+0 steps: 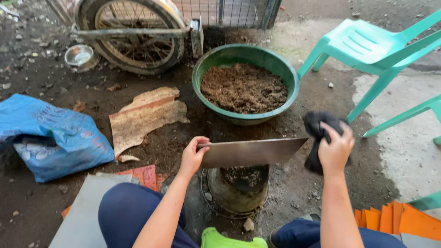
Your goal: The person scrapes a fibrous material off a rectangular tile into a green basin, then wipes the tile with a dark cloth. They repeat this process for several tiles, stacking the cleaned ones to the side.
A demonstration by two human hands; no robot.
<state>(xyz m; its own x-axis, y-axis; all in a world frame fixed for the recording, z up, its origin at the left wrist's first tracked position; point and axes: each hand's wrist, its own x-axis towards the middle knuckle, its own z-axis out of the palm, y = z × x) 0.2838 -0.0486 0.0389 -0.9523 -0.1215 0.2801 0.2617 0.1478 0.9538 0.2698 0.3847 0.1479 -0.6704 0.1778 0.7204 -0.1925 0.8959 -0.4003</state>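
Observation:
My left hand (192,156) grips the handle end of a broad steel cleaver (250,152), held level with its blade pointing right. Just past the blade's tip, my right hand (335,148) is closed on a bunched black cloth (318,131). Under the blade, between my knees, stands a rusty round metal pot (239,189) with dirt in it. Beyond it sits a green plastic basin (243,57) filled with brown soil.
A blue plastic sack (50,135) lies at left beside a torn piece of flooring (144,117). A wheel (133,34) and a small metal bowl (80,56) stand at the back. Teal plastic chairs (372,46) are at right. Orange sheets (395,218) lie at lower right.

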